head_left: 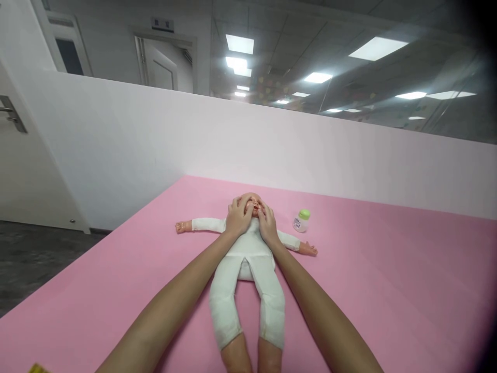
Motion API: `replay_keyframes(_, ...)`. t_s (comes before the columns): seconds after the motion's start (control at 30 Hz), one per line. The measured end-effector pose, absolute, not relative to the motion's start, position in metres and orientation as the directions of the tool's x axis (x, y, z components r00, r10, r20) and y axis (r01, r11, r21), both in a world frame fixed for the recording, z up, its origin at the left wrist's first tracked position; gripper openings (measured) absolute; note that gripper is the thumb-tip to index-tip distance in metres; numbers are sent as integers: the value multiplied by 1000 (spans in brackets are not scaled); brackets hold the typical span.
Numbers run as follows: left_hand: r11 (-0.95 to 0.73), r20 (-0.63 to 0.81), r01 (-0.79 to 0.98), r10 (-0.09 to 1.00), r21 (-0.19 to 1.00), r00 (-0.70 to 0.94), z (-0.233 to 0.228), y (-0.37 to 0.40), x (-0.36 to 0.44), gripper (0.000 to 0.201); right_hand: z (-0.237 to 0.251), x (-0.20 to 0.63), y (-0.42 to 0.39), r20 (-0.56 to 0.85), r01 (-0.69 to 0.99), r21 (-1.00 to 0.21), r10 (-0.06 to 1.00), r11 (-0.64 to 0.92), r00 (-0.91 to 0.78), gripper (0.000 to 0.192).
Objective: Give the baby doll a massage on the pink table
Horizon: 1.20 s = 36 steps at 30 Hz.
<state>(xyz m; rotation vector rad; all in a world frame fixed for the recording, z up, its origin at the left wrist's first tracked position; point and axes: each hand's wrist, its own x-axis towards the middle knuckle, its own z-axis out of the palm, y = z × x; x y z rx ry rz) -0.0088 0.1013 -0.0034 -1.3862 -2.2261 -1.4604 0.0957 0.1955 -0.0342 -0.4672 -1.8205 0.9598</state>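
Doll (248,259) supine on pink mat (388,290); left hand (238,216), right hand (267,223) cupping its face.

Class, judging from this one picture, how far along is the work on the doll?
Done: the doll lies face up on the pink mat, dressed in white, arms spread. In hand: left hand and right hand rest on its face. Left: the green-capped bottle stands capped beside the head, untouched.
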Motion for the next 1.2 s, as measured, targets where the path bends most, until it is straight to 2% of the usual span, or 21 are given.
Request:
replay_keyframes(0.2, 104, 539, 736, 614, 669, -577, -2, 100, -8, 47, -37, 94, 197, 545, -72, -817, 724, 572, -423, 60)
replay_keyframes(0.37, 92, 544, 741, 620, 665, -566, -2, 99, -8, 43, -35, 95, 195, 586, -103, -785, 680, 611, -440, 56)
replay_keyframes(0.53, 98, 533, 724, 611, 683, -585, -2, 100, -7, 49, -33, 96, 194, 557, -88, -809, 710, 581, -431, 60)
replay_keyframes(0.77, 97, 533, 743, 636, 662, -558, -1, 98, -6, 43, -34, 95, 194, 578, -93, -792, 692, 603, -433, 56)
replay_keyframes(0.93, 107, 525, 732, 628, 673, -575, -1, 98, -7, 50, -33, 95, 192, 541, -87, -822, 723, 563, -430, 63)
replay_keyframes(1.07, 100, 521, 727, 632, 680, -574, -2, 98, -8, 53, -31, 97, 191, 574, -103, -795, 687, 598, -446, 60)
replay_keyframes(1.2, 84, 522, 734, 649, 674, -554, -4, 99, -11, 61, -34, 96, 194, 566, -102, -803, 699, 587, -437, 57)
